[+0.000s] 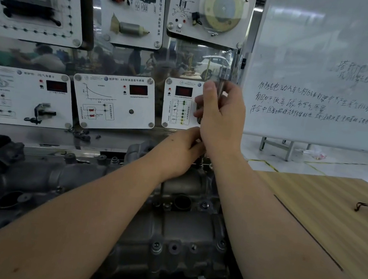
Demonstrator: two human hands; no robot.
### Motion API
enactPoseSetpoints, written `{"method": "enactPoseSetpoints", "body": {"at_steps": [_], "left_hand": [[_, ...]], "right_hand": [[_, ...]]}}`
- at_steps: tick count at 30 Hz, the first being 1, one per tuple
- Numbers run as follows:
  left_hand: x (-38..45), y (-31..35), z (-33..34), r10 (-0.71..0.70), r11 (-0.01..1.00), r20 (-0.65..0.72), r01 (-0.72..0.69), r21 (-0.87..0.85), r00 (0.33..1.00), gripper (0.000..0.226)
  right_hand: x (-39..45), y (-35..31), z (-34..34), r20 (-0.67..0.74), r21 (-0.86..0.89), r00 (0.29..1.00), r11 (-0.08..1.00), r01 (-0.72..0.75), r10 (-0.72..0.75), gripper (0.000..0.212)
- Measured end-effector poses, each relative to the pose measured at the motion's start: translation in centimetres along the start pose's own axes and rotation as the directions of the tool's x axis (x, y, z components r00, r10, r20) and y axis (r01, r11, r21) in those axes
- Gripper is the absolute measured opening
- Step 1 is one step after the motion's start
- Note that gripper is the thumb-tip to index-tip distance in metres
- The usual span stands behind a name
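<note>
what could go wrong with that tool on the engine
1. The right hand grips the upright metal tool high up while the left hand holds its lower end at the engine. If the tool tilts or slips off, the lower hand could get pinched.
2. An open round hole sits in the engine just below the hands, so a loosened small part might drop in.

automotive training workshop, classroom type. wall of white sensor demo panels (pixel 114 101) with wiring diagrams, red digital readouts (pixel 138 90) and mounted car components (pixel 130 28). greasy aluminium engine casting (pixel 178 234) sits in front of them. whiteboard (pixel 332 66) with handwritten notes, wooden desk (pixel 333 221), glossy floor (pixel 317 164) with yellow line markings.
</note>
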State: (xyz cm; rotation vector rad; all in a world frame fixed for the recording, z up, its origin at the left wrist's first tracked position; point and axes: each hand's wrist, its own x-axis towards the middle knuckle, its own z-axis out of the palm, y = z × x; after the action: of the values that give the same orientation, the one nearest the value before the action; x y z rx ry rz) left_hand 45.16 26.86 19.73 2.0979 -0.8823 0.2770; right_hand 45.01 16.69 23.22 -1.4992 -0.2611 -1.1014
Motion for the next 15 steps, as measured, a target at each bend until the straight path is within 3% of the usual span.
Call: {"method": "enactPoseSetpoints", "body": {"at_steps": [8,15], "left_hand": [[0.13,-0.18,0.11,-0.018,1.0,-0.016,0.018,-0.009,1.0,0.008],[-0.36,0.19,-0.18,-0.006,0.997,0.008,0.007,-0.074,1.0,0.016]], "right_hand": [[0.08,0.07,-0.07,-0.027,-0.004,1.0,1.0,0.012,-0.012,0.014],[0.05,0.05,0.03,0.029,-0.048,0.999,0.999,0.019,-0.018,0.026]]}}
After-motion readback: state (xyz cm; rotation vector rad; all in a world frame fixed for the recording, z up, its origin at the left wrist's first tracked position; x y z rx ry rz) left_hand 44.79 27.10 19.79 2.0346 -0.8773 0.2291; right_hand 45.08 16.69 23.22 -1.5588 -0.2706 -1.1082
